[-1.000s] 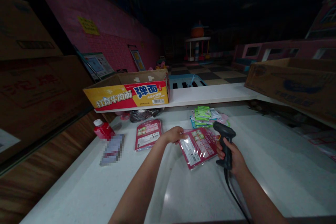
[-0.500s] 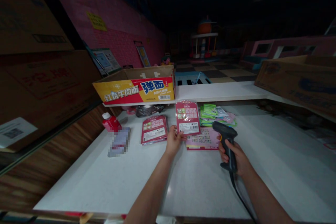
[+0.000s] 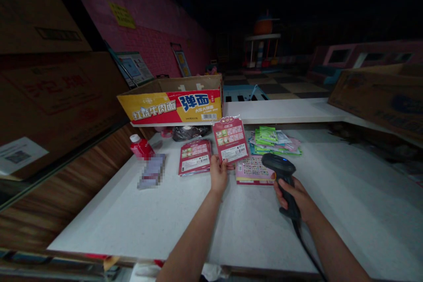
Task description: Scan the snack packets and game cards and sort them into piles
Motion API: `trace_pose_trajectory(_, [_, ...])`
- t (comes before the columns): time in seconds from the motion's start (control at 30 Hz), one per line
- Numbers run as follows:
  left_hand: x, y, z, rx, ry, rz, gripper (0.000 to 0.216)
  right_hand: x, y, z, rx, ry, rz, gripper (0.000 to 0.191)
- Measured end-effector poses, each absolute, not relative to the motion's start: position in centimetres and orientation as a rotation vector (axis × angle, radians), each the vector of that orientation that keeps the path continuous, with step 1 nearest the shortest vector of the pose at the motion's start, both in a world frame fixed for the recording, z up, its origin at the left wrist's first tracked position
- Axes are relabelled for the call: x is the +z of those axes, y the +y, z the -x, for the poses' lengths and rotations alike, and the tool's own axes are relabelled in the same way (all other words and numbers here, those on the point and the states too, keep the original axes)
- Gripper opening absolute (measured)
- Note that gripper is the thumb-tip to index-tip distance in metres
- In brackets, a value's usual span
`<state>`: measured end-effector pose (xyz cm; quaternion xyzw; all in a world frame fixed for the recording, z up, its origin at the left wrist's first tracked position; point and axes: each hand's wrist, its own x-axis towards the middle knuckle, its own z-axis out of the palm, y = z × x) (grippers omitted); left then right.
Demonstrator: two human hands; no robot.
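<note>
Fingers [image 3: 214, 163] of the left hand [image 3: 218, 178] pinch a red packet [image 3: 230, 139]; the right hand [image 3: 302, 198] grips a scanner [image 3: 280, 165].

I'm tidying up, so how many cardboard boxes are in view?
4: top box and lower box stacked at left, red-yellow box on the shelf, right box farther along it. Others may be hidden.

I have two bare arms, plain all the way along. My left arm [image 3: 198, 233] shows at the bottom near six o'clock, and my right arm [image 3: 327, 240] is between four and five o'clock. Both look smooth and round, wide low down and thinner up top. My left grip [image 3: 218, 175], near six o'clock, is a bare hand. My right grip [image 3: 294, 196], at four o'clock, is bare too, with bare fingers [image 3: 280, 198].
</note>
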<state>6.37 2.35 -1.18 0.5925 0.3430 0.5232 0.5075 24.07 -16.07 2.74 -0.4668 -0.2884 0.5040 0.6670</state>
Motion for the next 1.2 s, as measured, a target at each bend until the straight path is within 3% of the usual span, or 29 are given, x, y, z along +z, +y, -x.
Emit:
trace_pose_trajectory(0.53, [-1.4, 2.4, -6.4, 1.259, 0.82, -1.446, 0.033, 2.3, -16.3, -24.4, 1.145, -0.642, 0.994, 0.029])
trace_pose_trajectory(0.83, [0.0, 1.3, -6.0, 1.28, 0.794, -1.482, 0.036, 2.1, -16.1, -24.7, 1.164, -0.596, 1.02, 0.038])
trace_pose_trajectory(1.2, [2.9, 1.1, 2.8, 1.54, 1.143, -1.446, 0.031, 1.5, -16.2, -25.1, 1.186, -0.556, 0.954, 0.034])
